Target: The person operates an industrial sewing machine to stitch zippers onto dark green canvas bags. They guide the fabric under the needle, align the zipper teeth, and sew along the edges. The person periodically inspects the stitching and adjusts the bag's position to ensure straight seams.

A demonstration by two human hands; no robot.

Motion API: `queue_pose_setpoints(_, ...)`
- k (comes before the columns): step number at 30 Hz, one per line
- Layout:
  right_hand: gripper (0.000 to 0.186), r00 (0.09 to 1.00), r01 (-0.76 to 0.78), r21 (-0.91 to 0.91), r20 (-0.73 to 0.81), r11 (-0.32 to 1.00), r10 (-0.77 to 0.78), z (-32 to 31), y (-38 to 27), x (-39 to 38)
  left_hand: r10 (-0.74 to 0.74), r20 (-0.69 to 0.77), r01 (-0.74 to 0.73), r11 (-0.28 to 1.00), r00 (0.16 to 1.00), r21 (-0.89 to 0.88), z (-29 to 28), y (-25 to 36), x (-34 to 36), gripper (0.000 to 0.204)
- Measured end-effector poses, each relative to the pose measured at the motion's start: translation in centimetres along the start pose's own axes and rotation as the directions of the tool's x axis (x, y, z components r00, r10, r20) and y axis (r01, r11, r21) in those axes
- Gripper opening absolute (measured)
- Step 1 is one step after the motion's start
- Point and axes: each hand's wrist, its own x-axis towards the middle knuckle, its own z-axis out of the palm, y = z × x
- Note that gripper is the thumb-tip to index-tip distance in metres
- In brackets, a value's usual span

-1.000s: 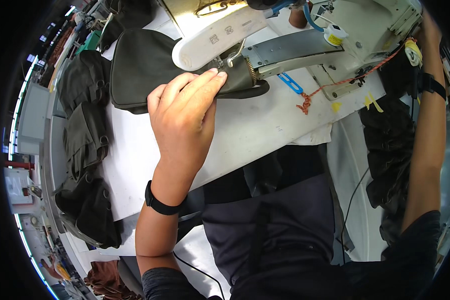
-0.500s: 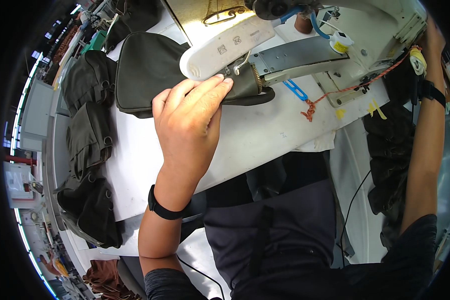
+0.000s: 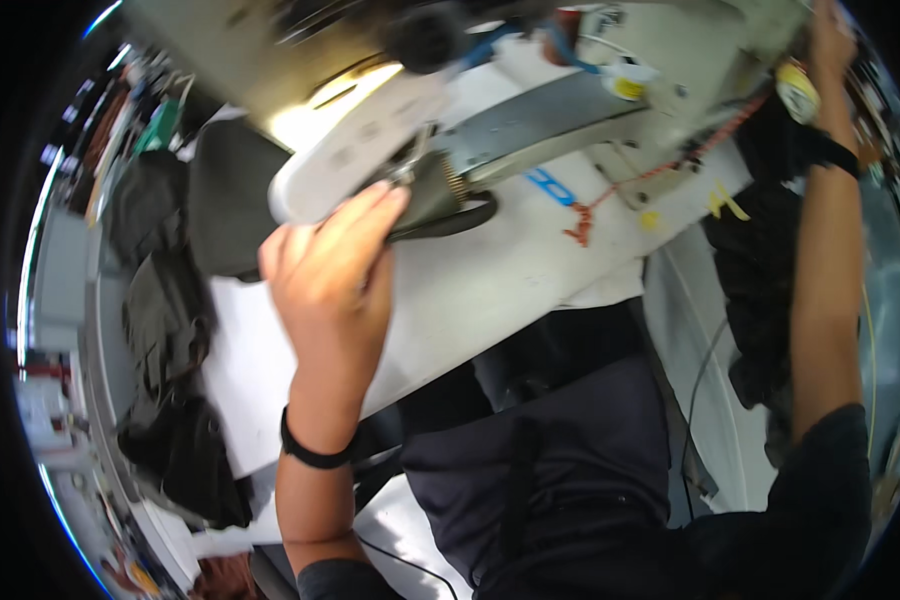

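Note:
My left hand (image 3: 325, 265) is on a dark olive bag (image 3: 230, 200), fingers bent together at its near edge beside the presser foot of a sewing machine (image 3: 710, 40). The bag's zipped end (image 3: 455, 170) lies against the machine's narrow arm (image 3: 520, 125), under a pale oblong attachment (image 3: 340, 150). My right hand (image 3: 830, 45) is raised at the far right side of the machine, blurred and near the frame's rim; what its fingers touch cannot be made out.
Dark olive bag pieces (image 3: 160, 300) are piled along the left of the white table (image 3: 430, 330); more dark material (image 3: 745, 300) hangs at the right. A blue plastic tool (image 3: 550, 185), knotted orange cord (image 3: 578, 225) and yellow tape scraps (image 3: 725, 205) lie by the machine's base.
The view has shifted and blurred, so machine, bag and left hand appear further left, the bag and hand also lower. Both hands stay at the same places on the bag and machine.

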Motion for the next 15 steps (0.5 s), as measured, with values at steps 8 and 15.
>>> queue_pose_setpoints(8, 0.048, 0.989, -0.085, 0.085, -0.113, 0.993, 0.095, 3.2, 2.7, -0.6, 0.078, 0.013, -0.078, 0.997, 0.997, 0.016, 0.6, 0.0, -0.3, 0.047)
queue_pose_setpoints(15, 0.043, 0.984, -0.145, 0.099, 0.12, 0.985, 0.132, 0.2, 0.7, 1.6, 0.142, -0.014, -0.141, 0.988, 0.99, 0.059, 1.7, -0.8, -0.8, 0.045)
